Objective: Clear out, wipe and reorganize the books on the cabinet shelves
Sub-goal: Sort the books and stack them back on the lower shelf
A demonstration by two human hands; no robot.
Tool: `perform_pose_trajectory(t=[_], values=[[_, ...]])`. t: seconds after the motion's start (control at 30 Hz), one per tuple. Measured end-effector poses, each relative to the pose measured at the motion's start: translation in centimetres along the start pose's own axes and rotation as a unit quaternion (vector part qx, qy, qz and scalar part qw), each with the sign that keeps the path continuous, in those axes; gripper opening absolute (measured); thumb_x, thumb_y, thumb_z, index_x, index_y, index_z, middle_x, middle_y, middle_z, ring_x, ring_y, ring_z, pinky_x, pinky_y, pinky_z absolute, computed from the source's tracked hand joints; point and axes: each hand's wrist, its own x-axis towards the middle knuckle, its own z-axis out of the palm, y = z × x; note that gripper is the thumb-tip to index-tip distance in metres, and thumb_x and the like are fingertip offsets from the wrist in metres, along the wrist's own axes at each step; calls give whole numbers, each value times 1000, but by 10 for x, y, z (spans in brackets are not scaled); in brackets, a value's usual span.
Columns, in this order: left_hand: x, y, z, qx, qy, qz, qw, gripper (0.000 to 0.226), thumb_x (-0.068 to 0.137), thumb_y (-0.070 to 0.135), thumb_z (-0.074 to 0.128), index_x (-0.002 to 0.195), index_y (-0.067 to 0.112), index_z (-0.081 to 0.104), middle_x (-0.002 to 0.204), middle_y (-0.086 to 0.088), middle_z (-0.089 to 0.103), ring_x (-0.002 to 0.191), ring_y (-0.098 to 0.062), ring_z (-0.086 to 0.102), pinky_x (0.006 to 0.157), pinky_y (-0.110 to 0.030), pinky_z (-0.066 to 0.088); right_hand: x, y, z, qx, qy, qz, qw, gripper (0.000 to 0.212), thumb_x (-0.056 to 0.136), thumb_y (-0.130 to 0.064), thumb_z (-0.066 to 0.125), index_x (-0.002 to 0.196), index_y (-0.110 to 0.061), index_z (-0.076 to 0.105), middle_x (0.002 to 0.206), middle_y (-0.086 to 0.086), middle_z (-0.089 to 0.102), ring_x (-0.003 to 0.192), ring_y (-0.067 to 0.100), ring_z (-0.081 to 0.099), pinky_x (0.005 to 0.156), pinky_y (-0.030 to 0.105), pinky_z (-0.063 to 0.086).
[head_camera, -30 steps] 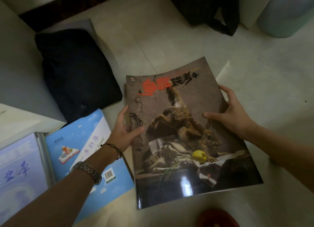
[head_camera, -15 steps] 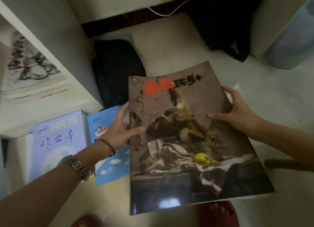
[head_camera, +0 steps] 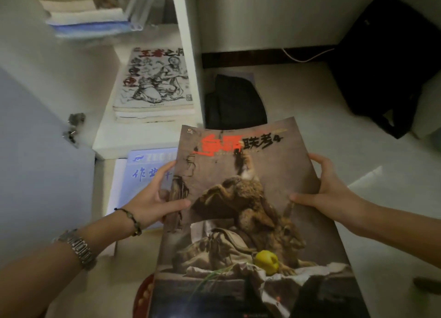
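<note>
My left hand [head_camera: 155, 202] and right hand [head_camera: 327, 189] pinch the big art book [head_camera: 250, 222] by its edges, so the thin, bending cover may slip before the shelf [head_camera: 133, 136].

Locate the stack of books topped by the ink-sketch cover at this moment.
In the head view, the stack of books lies flat on the lower cabinet shelf, upper left of centre, against the white side panel, just beyond the large art book held in both hands.
</note>
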Motion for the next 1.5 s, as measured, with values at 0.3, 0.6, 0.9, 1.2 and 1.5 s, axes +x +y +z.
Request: perform_pose_trajectory(t=[0.3,0.6,0.9,1.2,1.5], values=[[-35,-20,-73,7,109,-25,994,101,62,15,85,142,38,28,102,-20,66,82,-30,69,74,-42,58,22,-21,90,11,-52,-85,995,87,78,-2,72,129,-41,15,124,2,49,106,15,57,70,21,58],[-42,-38,-123,-20,190,-39,981,91,77,-12,63,146,33,23,129,14,44,121,-9,42,98,-26,35,50,-52,159,14,-100,-130,986,90,81,4,68,137,-36,10,108,-17,49,89,-1,60,66,18,55],[-23,-35,-158,-60,272,-34,960,78,81,-15,57,145,21,30,133,6,45,116,-6,40,99,-18,30,76,-69,202,16,-89,-146,985,93,80,2,70,141,-30,8,115,-8,49,105,11,56,87,38,54],[1,-56,-189,-41,272,-34,961,78,79,-16,58,144,22,33,132,8,45,129,-16,40,113,-37,27,105,-78,220,16,-87,-159,983,92,82,0,68,145,-30,8,105,-29,40,95,-6,50,73,11,46],[37,-45,-199,-78,292,29,953,75,81,-19,53,143,19,34,130,3,48,121,-13,45,108,-31,32,141,-92,222,19,-59,-185,981,95,80,2,70,147,-27,10,129,-12,35,124,9,41,103,35,42]])
